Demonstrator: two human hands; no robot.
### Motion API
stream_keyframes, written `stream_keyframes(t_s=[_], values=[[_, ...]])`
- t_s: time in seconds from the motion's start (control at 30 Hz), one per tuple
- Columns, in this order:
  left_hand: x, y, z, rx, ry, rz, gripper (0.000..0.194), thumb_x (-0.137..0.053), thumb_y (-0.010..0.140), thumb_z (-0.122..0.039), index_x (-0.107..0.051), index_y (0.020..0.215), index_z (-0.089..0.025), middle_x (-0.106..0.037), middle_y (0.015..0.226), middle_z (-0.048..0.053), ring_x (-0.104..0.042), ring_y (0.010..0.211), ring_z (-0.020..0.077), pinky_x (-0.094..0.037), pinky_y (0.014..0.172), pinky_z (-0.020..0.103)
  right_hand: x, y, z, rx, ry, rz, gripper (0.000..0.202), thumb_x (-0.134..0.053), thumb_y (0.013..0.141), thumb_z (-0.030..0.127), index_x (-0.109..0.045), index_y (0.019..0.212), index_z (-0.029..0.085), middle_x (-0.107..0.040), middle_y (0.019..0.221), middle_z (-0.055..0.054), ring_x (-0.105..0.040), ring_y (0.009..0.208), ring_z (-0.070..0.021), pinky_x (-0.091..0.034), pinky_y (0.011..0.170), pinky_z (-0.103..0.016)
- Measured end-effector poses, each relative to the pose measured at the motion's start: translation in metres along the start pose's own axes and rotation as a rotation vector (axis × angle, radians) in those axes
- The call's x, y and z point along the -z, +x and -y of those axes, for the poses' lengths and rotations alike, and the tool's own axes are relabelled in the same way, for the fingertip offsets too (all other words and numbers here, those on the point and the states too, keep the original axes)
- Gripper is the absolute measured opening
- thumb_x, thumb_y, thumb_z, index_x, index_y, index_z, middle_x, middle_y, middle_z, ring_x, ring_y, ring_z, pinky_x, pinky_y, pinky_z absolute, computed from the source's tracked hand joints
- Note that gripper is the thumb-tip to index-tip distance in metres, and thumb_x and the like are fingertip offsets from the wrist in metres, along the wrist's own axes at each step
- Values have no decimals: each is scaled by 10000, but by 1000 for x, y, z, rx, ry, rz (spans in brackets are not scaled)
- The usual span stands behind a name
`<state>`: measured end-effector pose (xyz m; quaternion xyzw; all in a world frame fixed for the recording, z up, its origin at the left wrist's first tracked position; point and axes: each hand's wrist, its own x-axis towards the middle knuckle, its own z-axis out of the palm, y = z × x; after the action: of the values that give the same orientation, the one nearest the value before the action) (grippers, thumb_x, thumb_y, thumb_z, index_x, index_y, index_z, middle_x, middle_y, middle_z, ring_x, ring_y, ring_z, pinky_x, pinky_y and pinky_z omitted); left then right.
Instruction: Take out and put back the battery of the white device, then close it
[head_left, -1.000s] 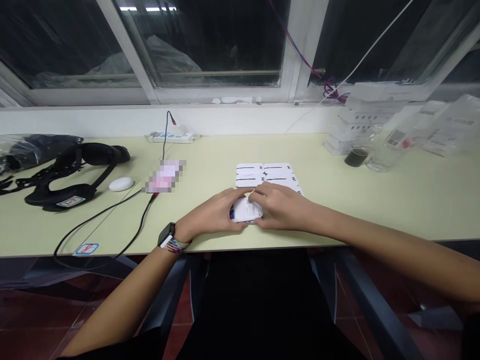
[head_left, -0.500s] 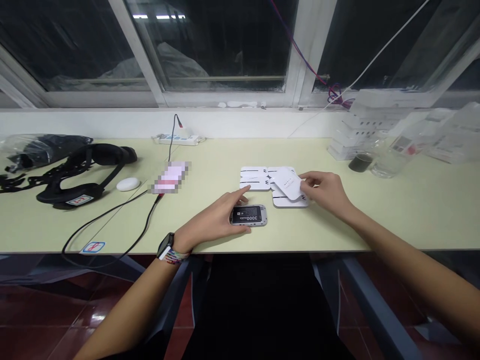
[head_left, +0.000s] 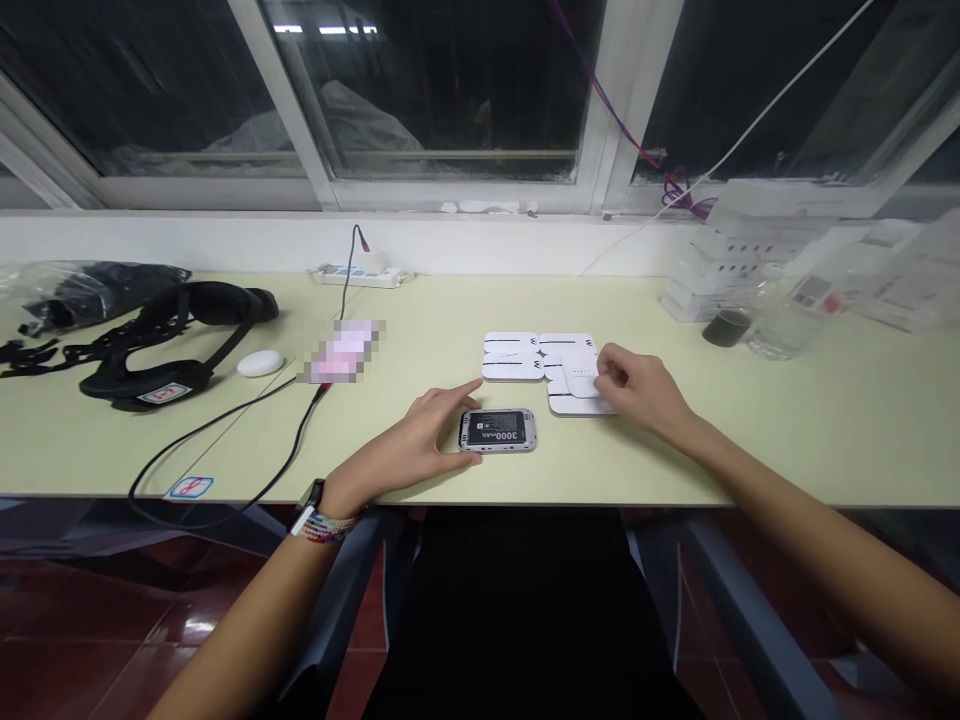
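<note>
A small device lies on the table, its black battery marked 3000mAh facing up. My left hand is around its left end with thumb and fingers spread apart; whether a fingertip touches the casing I cannot tell. My right hand is closed on the edge of a thin white cover with small print. That cover overlaps several white rounded panels with black stripes and a W-like mark, laid out beyond the device.
To the left are a black headset, a white oval object, a blurred phone on a cable and a power strip. White boxes, a dark-lidded clear container and a plastic bottle stand at right.
My left hand has drawn back slightly leftward, uncovering more of the device. My right hand has turned, and the white cover now lies flatter over the panels.
</note>
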<state>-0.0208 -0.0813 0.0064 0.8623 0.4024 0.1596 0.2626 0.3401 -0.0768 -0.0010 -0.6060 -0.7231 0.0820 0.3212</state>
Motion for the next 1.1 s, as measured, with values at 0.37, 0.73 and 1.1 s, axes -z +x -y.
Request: stream_keyframes(t_s=[0.37,0.73,1.1], values=[[-6,1,10,35,-16,-40,1000,-805,932,-550,-221,1735,-435,-554,1623,60,-452,1520,374,-397,1243,549,-49,28,88,615,170,570,197,-491,913,146,-648,997,229,-705,951,-8,-567,780,-156,-315,682,-292],[-9,2,16,74,-18,-69,1095,-841,878,-613,-204,1749,-431,-473,1705,69,-382,1569,428,-404,1236,577,-71,52,106,730,149,683,89,-558,835,143,-541,844,229,-554,684,52,-470,650,-137,-239,632,-320],[-9,4,22,97,10,-102,1141,-872,840,-620,-222,1748,-386,-536,1666,85,-438,1548,404,-441,1216,540,-69,58,122,763,16,709,223,-575,813,119,-400,725,227,-481,635,56,-370,578,-122,-207,605,-339]])
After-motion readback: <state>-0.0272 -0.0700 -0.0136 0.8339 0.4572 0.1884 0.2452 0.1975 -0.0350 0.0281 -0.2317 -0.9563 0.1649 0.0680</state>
